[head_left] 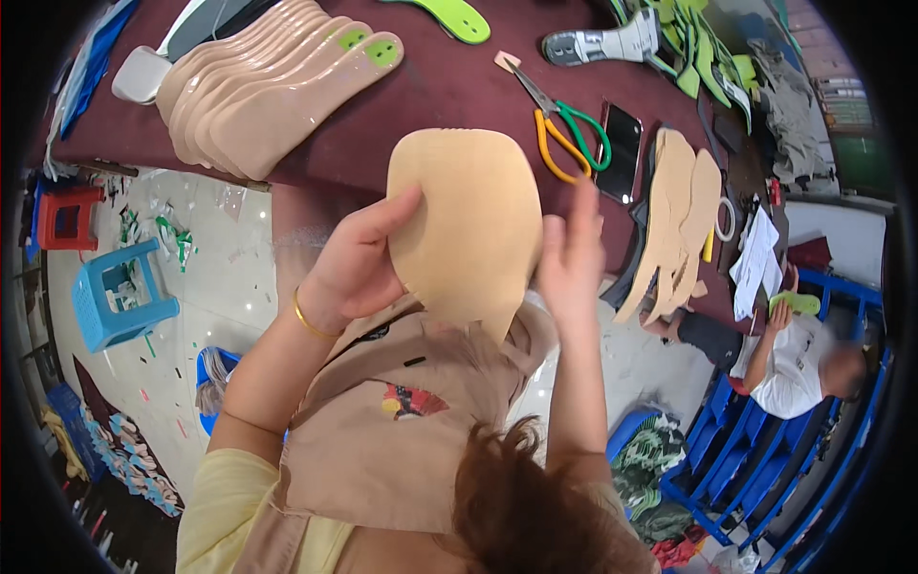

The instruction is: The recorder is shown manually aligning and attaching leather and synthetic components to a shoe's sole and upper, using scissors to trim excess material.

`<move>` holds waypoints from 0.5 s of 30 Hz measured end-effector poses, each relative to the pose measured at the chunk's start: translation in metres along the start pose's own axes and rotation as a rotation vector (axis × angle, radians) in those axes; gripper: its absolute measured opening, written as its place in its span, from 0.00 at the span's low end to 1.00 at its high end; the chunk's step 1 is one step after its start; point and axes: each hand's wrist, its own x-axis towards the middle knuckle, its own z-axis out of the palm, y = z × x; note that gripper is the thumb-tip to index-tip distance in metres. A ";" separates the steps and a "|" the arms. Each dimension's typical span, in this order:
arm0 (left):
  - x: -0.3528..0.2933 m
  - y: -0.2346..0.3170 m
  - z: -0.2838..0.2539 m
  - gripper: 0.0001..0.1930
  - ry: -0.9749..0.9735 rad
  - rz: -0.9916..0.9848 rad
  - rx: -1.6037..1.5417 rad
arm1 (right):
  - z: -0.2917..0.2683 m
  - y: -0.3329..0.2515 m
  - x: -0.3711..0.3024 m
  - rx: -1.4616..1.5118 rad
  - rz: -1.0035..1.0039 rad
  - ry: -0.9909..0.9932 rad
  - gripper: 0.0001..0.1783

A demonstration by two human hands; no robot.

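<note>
I hold a tan shoe insole [469,225] upright in front of my chest, over the near edge of the dark red table [421,105]. My left hand [359,263] grips its left edge, thumb on the front face. My right hand [571,251] sits at its right edge with fingers stretched up and blurred; whether it grips the insole is unclear. A gold bangle [311,323] circles my left wrist.
A fanned stack of tan insoles with green heels [273,81] lies at the table's left. Scissors with green and orange handles [564,129] and a dark phone [622,153] lie right. More tan insoles [674,225] overhang the edge. A person in white [794,364] sits at right. Blue stool [120,297] on the littered floor.
</note>
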 end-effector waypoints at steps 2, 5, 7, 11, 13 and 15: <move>0.003 0.003 0.003 0.25 0.029 0.013 -0.035 | -0.006 -0.005 -0.008 0.567 -0.013 -0.034 0.38; 0.012 0.016 0.001 0.26 -0.045 0.120 -0.106 | 0.013 -0.023 -0.025 0.927 0.126 -0.468 0.29; 0.016 0.041 0.006 0.25 0.004 0.228 -0.074 | 0.027 -0.003 -0.050 0.792 0.492 -0.792 0.16; 0.006 0.062 -0.017 0.24 0.029 0.265 -0.096 | -0.018 0.046 -0.094 0.880 0.582 -0.773 0.10; 0.012 0.065 -0.028 0.24 -0.016 0.255 -0.176 | -0.042 0.075 -0.116 0.696 0.586 -0.832 0.10; 0.021 0.066 -0.014 0.24 0.008 0.211 -0.094 | -0.061 0.119 -0.146 0.041 0.593 -0.796 0.10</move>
